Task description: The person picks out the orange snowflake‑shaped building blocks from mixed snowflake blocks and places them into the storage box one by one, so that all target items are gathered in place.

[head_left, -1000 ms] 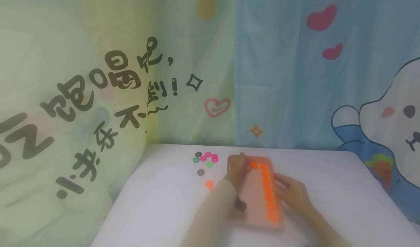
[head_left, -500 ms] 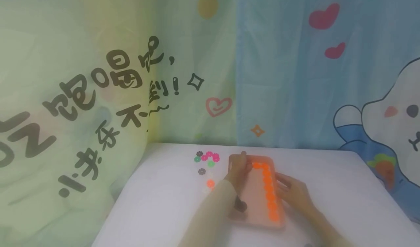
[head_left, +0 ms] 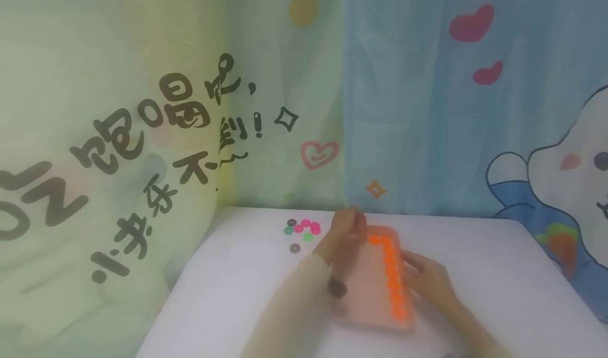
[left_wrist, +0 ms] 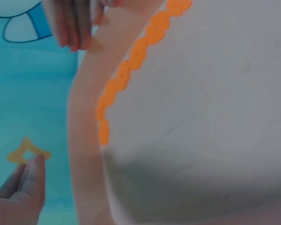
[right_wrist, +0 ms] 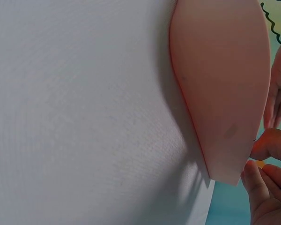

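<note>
A shallow orange-pink tray [head_left: 363, 300] lies on the white table. Orange flower-shaped discs [head_left: 392, 271] stand in a row along its right side and turn along part of its far end. My left hand [head_left: 344, 226] is raised over the tray's far left corner; in the left wrist view its thumb and fingers are extended, with nothing between them. At the tray's right wall, my right hand [head_left: 429, 279] rests its fingertips against the rim. The right wrist view shows that hand [right_wrist: 269, 183] at the edge of the tray's outer wall [right_wrist: 220, 84].
Several loose flower-shaped discs lie left of the tray: pink discs [head_left: 306, 225], a light green disc [head_left: 308, 237] and grey discs [head_left: 295, 248]. A dark rounded piece [head_left: 338, 288] hangs under the left forearm. Printed curtains [head_left: 394, 110] stand behind the table [head_left: 228, 294].
My left hand has left the inside of the tray near the end orange disc and risen away to the far left. The sleeve now covers the loose orange disc. My right hand stays put.
</note>
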`<state>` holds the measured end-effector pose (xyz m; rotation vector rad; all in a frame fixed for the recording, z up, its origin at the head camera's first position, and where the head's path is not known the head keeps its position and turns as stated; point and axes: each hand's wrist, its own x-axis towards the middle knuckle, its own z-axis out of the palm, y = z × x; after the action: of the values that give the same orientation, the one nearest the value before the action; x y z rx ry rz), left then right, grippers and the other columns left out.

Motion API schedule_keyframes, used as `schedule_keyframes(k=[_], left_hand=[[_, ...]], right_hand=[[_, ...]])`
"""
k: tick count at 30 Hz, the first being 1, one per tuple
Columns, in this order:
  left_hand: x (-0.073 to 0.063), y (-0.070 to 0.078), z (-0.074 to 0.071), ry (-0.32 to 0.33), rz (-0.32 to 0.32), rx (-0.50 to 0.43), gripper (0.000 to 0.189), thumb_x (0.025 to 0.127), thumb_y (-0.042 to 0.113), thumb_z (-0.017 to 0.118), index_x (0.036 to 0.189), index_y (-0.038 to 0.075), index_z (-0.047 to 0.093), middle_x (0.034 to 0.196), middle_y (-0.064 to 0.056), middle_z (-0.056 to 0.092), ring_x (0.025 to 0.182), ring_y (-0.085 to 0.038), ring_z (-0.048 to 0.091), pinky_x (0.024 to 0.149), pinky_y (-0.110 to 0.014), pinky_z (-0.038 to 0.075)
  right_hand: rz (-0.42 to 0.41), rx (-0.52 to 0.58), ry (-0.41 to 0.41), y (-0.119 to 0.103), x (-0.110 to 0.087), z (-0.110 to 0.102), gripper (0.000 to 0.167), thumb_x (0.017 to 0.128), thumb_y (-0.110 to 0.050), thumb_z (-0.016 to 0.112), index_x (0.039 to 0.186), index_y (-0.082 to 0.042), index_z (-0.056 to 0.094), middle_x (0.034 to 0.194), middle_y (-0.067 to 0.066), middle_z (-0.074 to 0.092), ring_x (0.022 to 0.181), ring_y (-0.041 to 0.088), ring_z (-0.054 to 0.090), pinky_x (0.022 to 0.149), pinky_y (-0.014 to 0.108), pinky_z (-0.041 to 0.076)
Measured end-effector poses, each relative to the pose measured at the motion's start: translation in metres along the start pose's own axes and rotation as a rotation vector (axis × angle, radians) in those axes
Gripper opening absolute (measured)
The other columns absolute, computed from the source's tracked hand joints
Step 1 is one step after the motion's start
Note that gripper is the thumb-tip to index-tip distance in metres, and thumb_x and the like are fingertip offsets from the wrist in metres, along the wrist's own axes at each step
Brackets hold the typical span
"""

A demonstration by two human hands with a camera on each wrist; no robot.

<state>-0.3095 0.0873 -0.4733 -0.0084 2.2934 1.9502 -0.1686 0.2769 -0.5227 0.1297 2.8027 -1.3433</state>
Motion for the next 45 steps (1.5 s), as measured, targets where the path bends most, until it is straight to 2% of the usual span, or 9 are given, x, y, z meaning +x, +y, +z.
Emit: schedule_keyframes(k=[7,9,16,21,28,30,34,39,45], left_hand=[[0.003,-0.01,-0.034,-0.175,0.139,-0.219,0.025,0.094,0.018,0.061,0.102,-0.004,0.072,0.099,-0.016,0.072,0.091,-0.022,0.07,0.082,-0.031,0.056],[0.005,-0.013,-0.046,-0.223,0.183,-0.222,0.025,0.092,0.013,0.065,0.109,-0.005,0.07,0.104,-0.016,0.071,0.095,-0.023,0.069,0.084,-0.032,0.055],[-0.001,-0.012,-0.086,-0.215,0.324,0.038,0.028,0.088,0.009,0.069,0.116,0.009,0.07,0.11,-0.003,0.07,0.104,-0.016,0.065,0.088,-0.032,0.052],[-0.002,-0.02,-0.111,-0.228,0.383,0.211,0.032,0.086,0.01,0.072,0.118,0.015,0.068,0.113,-0.004,0.069,0.106,-0.015,0.063,0.087,-0.034,0.052],[0.0,-0.043,-0.137,-0.357,0.356,0.393,0.035,0.082,0.006,0.074,0.115,0.017,0.069,0.113,-0.002,0.068,0.078,-0.009,0.062,0.052,-0.021,0.044],[-0.002,-0.049,-0.144,-0.406,0.367,0.45,0.035,0.082,0.004,0.073,0.114,0.016,0.07,0.112,0.0,0.068,0.079,-0.007,0.061,0.052,-0.02,0.046],[-0.004,-0.062,-0.154,-0.523,0.393,0.509,0.036,0.084,-0.005,0.069,0.115,0.012,0.068,0.113,0.003,0.067,0.106,-0.008,0.061,0.086,-0.019,0.049],[-0.005,-0.079,-0.163,-0.63,0.394,0.589,0.031,0.087,-0.002,0.068,0.114,0.013,0.068,0.111,0.005,0.067,0.107,-0.01,0.061,0.09,-0.024,0.05],[-0.012,-0.085,-0.168,-0.65,0.412,0.82,0.024,0.092,0.009,0.066,0.113,0.02,0.068,0.106,0.012,0.065,0.1,-0.005,0.06,0.086,-0.024,0.05]], right_hand=[[-0.013,-0.031,0.004,0.006,0.0,0.002,0.077,0.088,-0.056,0.063,0.145,-0.008,0.044,0.146,0.017,0.046,0.133,0.04,0.041,0.099,0.055,0.042],[-0.041,-0.049,0.024,0.007,-0.001,0.002,0.073,0.089,-0.052,0.065,0.143,-0.007,0.047,0.143,0.017,0.049,0.13,0.039,0.045,0.098,0.053,0.044],[-0.075,-0.062,0.044,0.004,-0.005,-0.001,0.07,0.089,-0.046,0.067,0.142,-0.003,0.047,0.141,0.02,0.049,0.129,0.042,0.046,0.098,0.055,0.043],[-0.061,-0.074,0.038,0.027,0.007,0.004,0.076,0.087,-0.056,0.064,0.143,-0.007,0.047,0.142,0.017,0.049,0.129,0.04,0.046,0.097,0.054,0.044],[-0.032,-0.068,0.033,0.045,0.017,0.006,0.085,0.082,-0.069,0.06,0.144,-0.013,0.047,0.144,0.014,0.049,0.13,0.038,0.046,0.097,0.055,0.043],[-0.038,-0.066,0.029,0.042,0.017,0.005,0.085,0.083,-0.068,0.06,0.144,-0.012,0.046,0.144,0.014,0.048,0.13,0.038,0.045,0.098,0.055,0.043],[-0.025,-0.046,0.012,0.032,0.014,0.004,0.082,0.084,-0.063,0.062,0.144,-0.01,0.046,0.144,0.015,0.048,0.131,0.039,0.045,0.098,0.055,0.043],[0.019,-0.024,-0.017,0.023,0.014,0.005,0.081,0.085,-0.062,0.063,0.146,-0.012,0.044,0.146,0.015,0.046,0.132,0.039,0.043,0.098,0.055,0.043],[0.012,-0.043,-0.023,0.024,0.02,0.006,0.082,0.084,-0.064,0.062,0.147,-0.015,0.043,0.147,0.013,0.045,0.134,0.038,0.041,0.099,0.055,0.042]])
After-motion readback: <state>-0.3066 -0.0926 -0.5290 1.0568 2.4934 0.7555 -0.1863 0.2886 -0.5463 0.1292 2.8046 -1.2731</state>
